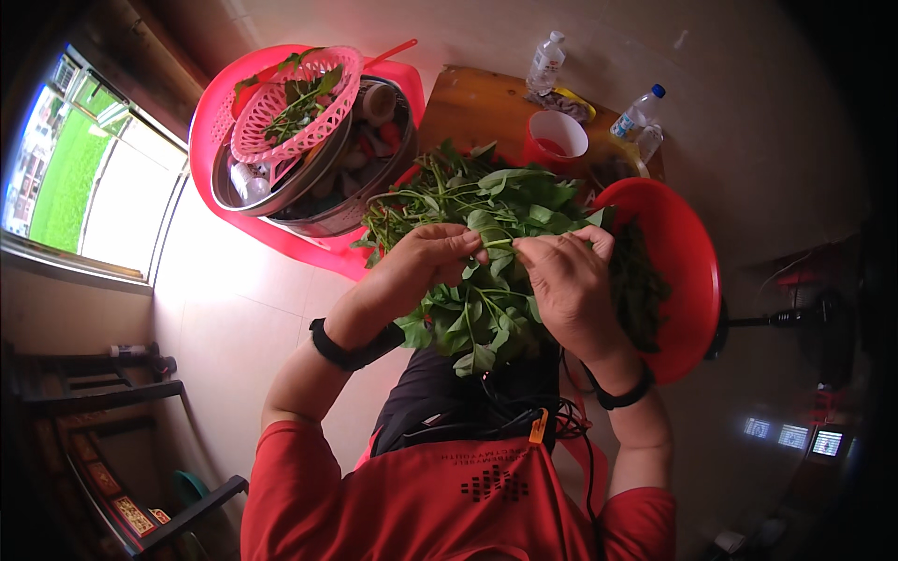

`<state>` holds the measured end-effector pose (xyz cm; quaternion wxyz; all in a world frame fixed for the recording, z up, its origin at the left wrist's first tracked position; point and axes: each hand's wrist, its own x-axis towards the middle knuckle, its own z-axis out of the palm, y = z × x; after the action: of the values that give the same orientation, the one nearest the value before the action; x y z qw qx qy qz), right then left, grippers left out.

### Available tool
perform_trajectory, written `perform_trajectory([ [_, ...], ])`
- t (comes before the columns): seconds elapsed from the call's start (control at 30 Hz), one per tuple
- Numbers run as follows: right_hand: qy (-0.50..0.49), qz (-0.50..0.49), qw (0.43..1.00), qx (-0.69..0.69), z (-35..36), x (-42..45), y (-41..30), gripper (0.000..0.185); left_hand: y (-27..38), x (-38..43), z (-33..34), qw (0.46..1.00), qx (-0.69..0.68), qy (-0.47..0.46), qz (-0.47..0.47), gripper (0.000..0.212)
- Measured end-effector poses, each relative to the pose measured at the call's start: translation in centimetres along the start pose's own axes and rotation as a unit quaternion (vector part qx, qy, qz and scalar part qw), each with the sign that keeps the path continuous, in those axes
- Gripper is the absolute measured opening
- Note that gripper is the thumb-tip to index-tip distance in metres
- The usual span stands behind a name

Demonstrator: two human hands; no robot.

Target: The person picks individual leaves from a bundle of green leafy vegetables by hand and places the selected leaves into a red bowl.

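Above a heap of leafy green vegetables, my left hand pinches a green stem between thumb and forefinger. My right hand grips the same stem a short way to the right, its fingertips close to those of the left. Leaves hang around both hands, and part of the heap is hidden beneath them. To the right stands a red plastic basin with darker greens in it, partly behind my right forearm.
A pink openwork basket with sprigs rests on metal bowls on a pink plastic stool. On the wooden table are a red cup and plastic bottles. A dark wooden chair stands lower left.
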<state>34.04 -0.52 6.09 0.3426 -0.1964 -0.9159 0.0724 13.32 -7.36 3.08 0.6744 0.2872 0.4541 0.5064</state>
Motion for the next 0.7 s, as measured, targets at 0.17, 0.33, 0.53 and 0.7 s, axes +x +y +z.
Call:
perform_trajectory([
  [0.17, -0.013, -0.011, 0.998, -0.067, 0.7, -1.1, 0.2, 0.031, -0.8, 0.3, 0.2, 0.997, -0.064, -0.032, -0.017, 0.025],
  [0.33, 0.089, -0.068, 0.966, -0.235, 0.3, -1.6, 0.3, 0.036, -0.9, -0.1, 0.7, 0.994, -0.093, -0.052, -0.013, 0.024],
  [0.53, 0.068, -0.009, 0.996, -0.053, 0.3, 0.3, -1.1, 0.018, -0.5, -0.7, 1.5, 0.999, -0.037, -0.001, -0.034, 0.019],
  [0.7, -0.006, 0.036, 0.997, 0.066, 0.7, -0.7, -0.6, 0.026, -0.6, -0.7, 0.9, 0.997, -0.078, -0.003, -0.016, 0.017],
])
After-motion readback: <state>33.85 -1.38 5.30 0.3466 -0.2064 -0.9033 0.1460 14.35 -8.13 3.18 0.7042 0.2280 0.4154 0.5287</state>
